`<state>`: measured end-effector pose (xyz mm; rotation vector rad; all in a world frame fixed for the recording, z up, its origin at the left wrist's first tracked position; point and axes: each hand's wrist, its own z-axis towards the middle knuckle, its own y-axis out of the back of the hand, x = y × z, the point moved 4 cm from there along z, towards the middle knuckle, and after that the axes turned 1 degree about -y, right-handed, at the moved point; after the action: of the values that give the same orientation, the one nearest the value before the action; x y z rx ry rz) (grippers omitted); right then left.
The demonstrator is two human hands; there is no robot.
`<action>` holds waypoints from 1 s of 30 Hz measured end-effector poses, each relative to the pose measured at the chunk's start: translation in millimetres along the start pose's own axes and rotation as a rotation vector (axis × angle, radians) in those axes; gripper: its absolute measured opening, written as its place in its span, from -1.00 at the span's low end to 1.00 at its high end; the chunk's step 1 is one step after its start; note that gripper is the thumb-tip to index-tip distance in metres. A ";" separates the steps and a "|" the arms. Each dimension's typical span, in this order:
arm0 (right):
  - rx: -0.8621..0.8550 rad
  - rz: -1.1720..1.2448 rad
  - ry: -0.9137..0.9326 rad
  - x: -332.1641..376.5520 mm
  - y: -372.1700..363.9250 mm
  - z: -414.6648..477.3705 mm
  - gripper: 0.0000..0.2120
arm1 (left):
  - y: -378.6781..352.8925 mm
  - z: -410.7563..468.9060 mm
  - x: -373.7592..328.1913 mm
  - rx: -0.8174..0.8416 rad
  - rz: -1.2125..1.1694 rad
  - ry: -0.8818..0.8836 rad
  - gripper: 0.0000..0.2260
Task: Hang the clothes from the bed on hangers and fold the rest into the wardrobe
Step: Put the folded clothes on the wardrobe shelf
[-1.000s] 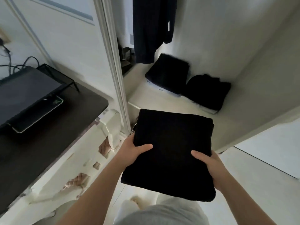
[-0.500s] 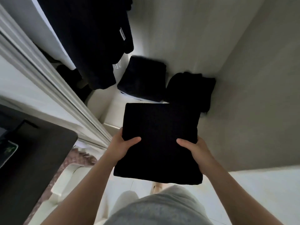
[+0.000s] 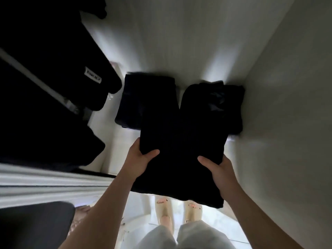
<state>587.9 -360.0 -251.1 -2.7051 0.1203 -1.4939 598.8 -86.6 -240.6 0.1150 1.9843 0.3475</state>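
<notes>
Folded garment (image 3: pixel 179 155) now deeper in wardrobe (image 3: pixel 179 42), over left pile (image 3: pixel 133 105), right pile (image 3: pixel 215 105).

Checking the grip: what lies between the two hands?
In the head view, the folded black garment spans the stretch; the left hand and right hand grip its opposite edges, thumbs on top.

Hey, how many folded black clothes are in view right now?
3. The held garment is gripped by the left hand and right hand. The left pile and the right pile lie on the wardrobe floor behind it. Either pile may hide more pieces.
</notes>
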 end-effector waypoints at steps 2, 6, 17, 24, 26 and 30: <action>-0.013 0.010 0.005 6.7 -9.2 26.6 -0.73 | 3.0 34.3 -5.0 0.012 0.038 -0.031 -0.52; 0.009 0.034 0.045 29.3 -39.4 87.6 -0.60 | 20.4 102.6 -15.8 -0.015 0.046 -0.083 -0.52; 0.178 0.025 0.132 68.4 -152.0 246.0 -0.61 | 86.6 244.6 -38.7 -0.442 0.415 -0.211 -0.61; 0.143 -0.278 0.063 38.5 -166.5 309.5 -0.29 | 78.3 293.0 -2.8 -0.465 0.603 -0.176 -0.48; 0.111 -0.371 0.067 36.9 -165.2 313.6 -0.26 | 71.9 296.7 3.5 -0.482 0.670 -0.178 -0.43; -0.195 -0.801 0.352 56.2 -157.9 289.1 0.04 | 56.5 281.1 2.9 -0.586 0.895 -0.179 -0.31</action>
<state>869.4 -206.4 -344.9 -2.7338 -0.9598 -2.2285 846.5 21.6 -336.1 0.6341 1.4793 1.4154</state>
